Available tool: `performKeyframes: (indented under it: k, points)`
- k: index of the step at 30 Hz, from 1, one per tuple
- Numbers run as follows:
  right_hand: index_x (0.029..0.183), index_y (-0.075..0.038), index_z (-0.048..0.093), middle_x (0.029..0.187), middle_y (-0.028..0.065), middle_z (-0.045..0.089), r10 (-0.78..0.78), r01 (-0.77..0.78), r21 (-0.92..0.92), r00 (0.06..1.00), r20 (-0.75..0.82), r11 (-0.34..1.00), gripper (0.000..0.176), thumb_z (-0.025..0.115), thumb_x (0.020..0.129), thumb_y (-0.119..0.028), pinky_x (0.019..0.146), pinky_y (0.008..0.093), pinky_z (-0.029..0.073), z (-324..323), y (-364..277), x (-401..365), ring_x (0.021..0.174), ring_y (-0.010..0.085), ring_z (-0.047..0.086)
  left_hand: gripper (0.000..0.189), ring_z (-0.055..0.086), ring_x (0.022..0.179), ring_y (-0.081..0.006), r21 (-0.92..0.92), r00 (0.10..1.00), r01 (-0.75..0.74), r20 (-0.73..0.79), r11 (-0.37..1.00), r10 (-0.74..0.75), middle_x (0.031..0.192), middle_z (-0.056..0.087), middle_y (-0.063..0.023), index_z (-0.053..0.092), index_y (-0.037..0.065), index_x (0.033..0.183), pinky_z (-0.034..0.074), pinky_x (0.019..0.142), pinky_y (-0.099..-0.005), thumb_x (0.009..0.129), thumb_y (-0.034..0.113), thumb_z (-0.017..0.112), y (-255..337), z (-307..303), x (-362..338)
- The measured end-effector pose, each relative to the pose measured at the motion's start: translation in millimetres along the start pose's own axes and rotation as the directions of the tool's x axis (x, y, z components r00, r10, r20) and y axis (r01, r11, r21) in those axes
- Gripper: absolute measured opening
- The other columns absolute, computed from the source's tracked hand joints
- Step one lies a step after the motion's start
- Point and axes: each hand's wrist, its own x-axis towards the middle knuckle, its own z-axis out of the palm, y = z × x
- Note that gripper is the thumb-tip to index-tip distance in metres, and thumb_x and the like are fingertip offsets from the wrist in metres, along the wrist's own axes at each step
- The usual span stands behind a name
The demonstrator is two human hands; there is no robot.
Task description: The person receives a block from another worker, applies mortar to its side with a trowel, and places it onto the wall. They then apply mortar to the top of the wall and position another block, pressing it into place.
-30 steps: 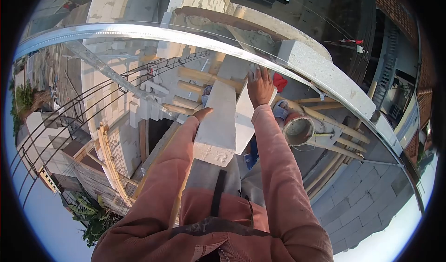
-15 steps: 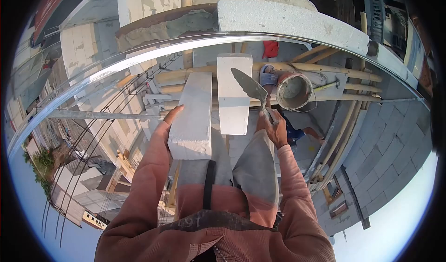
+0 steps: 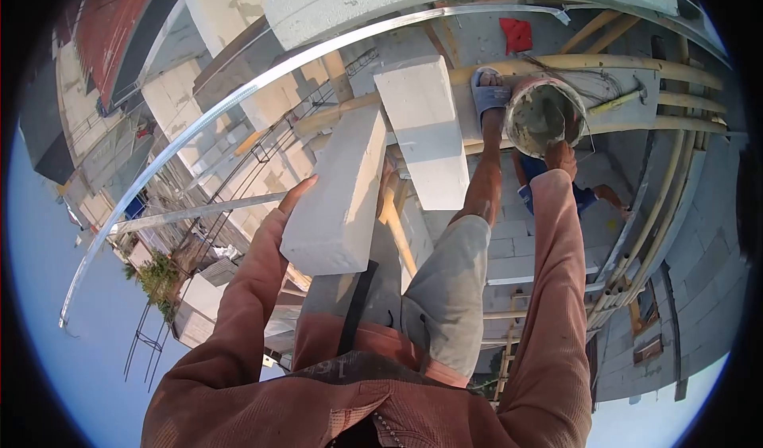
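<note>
Bamboo poles (image 3: 612, 65) cross the upper right of the frame, with a metal rail (image 3: 230, 102) curving through the upper left and open sky beyond. At centre left, the left hand (image 3: 296, 196) braces the near side of a white block (image 3: 330, 194); its fingers are partly hidden, so I cannot tell whether they curl beneath. A second block (image 3: 425, 134) lies just right of it. At upper right, the right hand (image 3: 562, 160) is a closed fist, its trowel (image 3: 566, 122) down in the mortar bucket (image 3: 513, 122). Scooping mortar seems the step in hand; the next move likely calls for a level wrist and a steady left hand. Half a second ago, the trowel was raised beside the second block, outside the bucket.
</note>
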Motion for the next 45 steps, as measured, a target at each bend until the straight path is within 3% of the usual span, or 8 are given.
performKeyframes:
  k: [4, 12, 18, 21, 25, 32, 37, 45]
  points:
    - [0.113, -0.013, 0.068, 0.124, 0.0207, 0.064, -0.050, 0.064, 0.136, 0.993, -0.107, 0.989, 0.036, 0.057, 0.090, -0.038, 0.093, 0.0515, 0.053, 68.8, -18.1, 14.0, 0.112, 0.0432, 0.063, 0.058, 0.064, 0.109, -0.0249, 0.045, 0.997, -0.061, -0.052, 0.997, 0.063, 0.124, 0.064, -0.0140, 0.053, 0.004, 0.139, 0.051, 0.095, -0.0352, 0.097, 0.044, 0.057, -1.9, 10.6, 10.4]
    - [0.121, -0.011, 0.065, 0.125, 0.0256, 0.062, -0.088, 0.077, 0.267, 0.996, 0.031, 0.961, 0.055, 0.056, 0.091, -0.056, 0.097, 0.0515, 0.049, 41.1, 17.5, -15.0, 0.114, 0.0464, 0.060, 0.058, 0.062, 0.111, -0.0241, -0.063, 0.992, -0.122, -0.039, 0.991, 0.120, 0.124, 0.065, -0.0122, 0.053, 0.005, 0.138, 0.051, 0.096, -0.0354, 0.097, 0.045, 0.058, -8.0, 63.2, 3.2]
    - [0.099, 0.005, 0.067, 0.081, 0.0263, 0.069, -0.089, 0.083, 0.499, 0.996, -0.013, 0.862, 0.067, 0.060, 0.088, -0.060, 0.077, 0.0485, 0.054, 132.3, -13.0, 70.6, 0.084, 0.0442, 0.070, 0.054, 0.063, 0.106, -0.0221, 0.042, 0.988, -0.137, -0.067, 0.990, 0.140, 0.117, 0.066, -0.0104, 0.053, 0.005, 0.138, 0.052, 0.092, -0.0336, 0.100, 0.044, 0.053, -9.4, 40.1, 20.2]
    - [0.089, 0.006, 0.066, 0.065, 0.0187, 0.066, -0.067, 0.152, 0.540, 0.982, -0.174, 0.828, 0.065, 0.065, 0.086, -0.059, 0.063, 0.0434, 0.053, 133.1, -10.9, 42.0, 0.068, 0.0345, 0.070, 0.052, 0.063, 0.104, -0.0211, 0.027, 0.990, -0.109, -0.082, 0.994, 0.111, 0.116, 0.066, -0.0097, 0.053, 0.005, 0.137, 0.052, 0.091, -0.0323, 0.102, 0.043, 0.050, -8.1, 48.3, 17.5]
    - [0.096, 0.000, 0.070, 0.070, 0.0085, 0.065, -0.113, -0.096, 0.794, 0.973, 0.203, 0.601, 0.053, 0.073, 0.083, -0.051, 0.050, 0.0334, 0.045, 65.1, 8.8, -13.3, 0.051, 0.0161, 0.057, 0.051, 0.064, 0.103, -0.0199, 0.046, 0.987, -0.115, -0.106, 0.992, 0.119, 0.115, 0.066, -0.0095, 0.054, 0.005, 0.135, 0.052, 0.090, -0.0315, 0.103, 0.044, 0.049, -3.6, 68.7, 9.8]
    - [0.088, -0.006, 0.063, 0.064, 0.0005, 0.054, -0.237, 0.012, 0.923, 0.968, 0.087, 0.386, 0.028, 0.070, 0.089, -0.032, 0.044, 0.0287, 0.038, 112.0, 60.8, -40.3, 0.047, 0.0102, 0.049, 0.046, 0.067, 0.096, -0.0208, 0.005, 0.982, -0.138, -0.129, 0.990, 0.138, 0.109, 0.070, -0.0101, 0.062, 0.006, 0.125, 0.055, 0.084, -0.0325, 0.100, 0.044, 0.056, 1.3, 54.0, 13.8]
    - [0.112, 0.002, 0.060, 0.088, 0.0048, 0.063, -0.204, 0.097, 0.963, 0.978, -0.045, 0.252, 0.036, 0.065, 0.088, -0.025, 0.071, 0.0303, 0.047, 148.9, 77.1, -63.2, 0.080, 0.0139, 0.056, 0.043, 0.069, 0.098, -0.0211, 0.016, 0.966, -0.145, -0.214, 0.989, 0.145, 0.109, 0.072, -0.0096, 0.066, 0.007, 0.121, 0.056, 0.086, -0.0332, 0.096, 0.041, 0.064, 9.7, 101.6, -14.9]
    - [0.130, 0.003, 0.053, 0.098, 0.0053, 0.063, -0.148, 0.091, 0.973, 0.987, -0.060, 0.211, 0.049, 0.063, 0.091, -0.024, 0.076, 0.0287, 0.045, 158.8, 73.8, -54.3, 0.086, 0.0140, 0.054, 0.042, 0.069, 0.099, -0.0213, 0.043, 0.965, -0.165, -0.200, 0.985, 0.170, 0.109, 0.072, -0.0098, 0.066, 0.007, 0.122, 0.056, 0.087, -0.0333, 0.096, 0.040, 0.064, 17.6, 112.0, -12.1]
